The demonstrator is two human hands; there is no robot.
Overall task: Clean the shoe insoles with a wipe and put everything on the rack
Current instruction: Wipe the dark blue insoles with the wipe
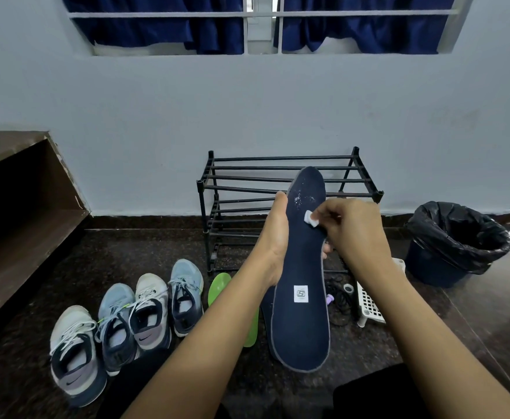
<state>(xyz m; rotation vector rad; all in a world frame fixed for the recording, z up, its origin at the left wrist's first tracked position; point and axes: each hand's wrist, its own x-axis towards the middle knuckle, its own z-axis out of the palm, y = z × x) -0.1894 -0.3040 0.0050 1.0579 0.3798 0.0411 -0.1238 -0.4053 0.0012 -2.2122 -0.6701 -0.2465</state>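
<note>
the person faces the rack (pixel 277 168), and the job looks to be in its early part. the left hand (pixel 273 237) grips the navy insole (pixel 303 313) by its long edge, fingers curled round the back, holding it upright in the air in front of the rack. the right hand (pixel 353 228) pinches a small folded wipe (pixel 311 219) and presses it against the insole's upper half. pale specks (pixel 297 201) show just above the wipe, near the toe, so i'd say this one isn't clean yet. on the floor a green insole (pixel 219 287) lies beside the four shoes (pixel 151 297), with a second dark insole (pixel 266 309) partly hidden behind the held one; whether either has been wiped i cannot tell. none of the shoes or insoles sits on the rack. what's left, as i judge it: finish this insole, do the others, then move everything up onto the bars. a lined bin (pixel 456 240) stands to the right.
</note>
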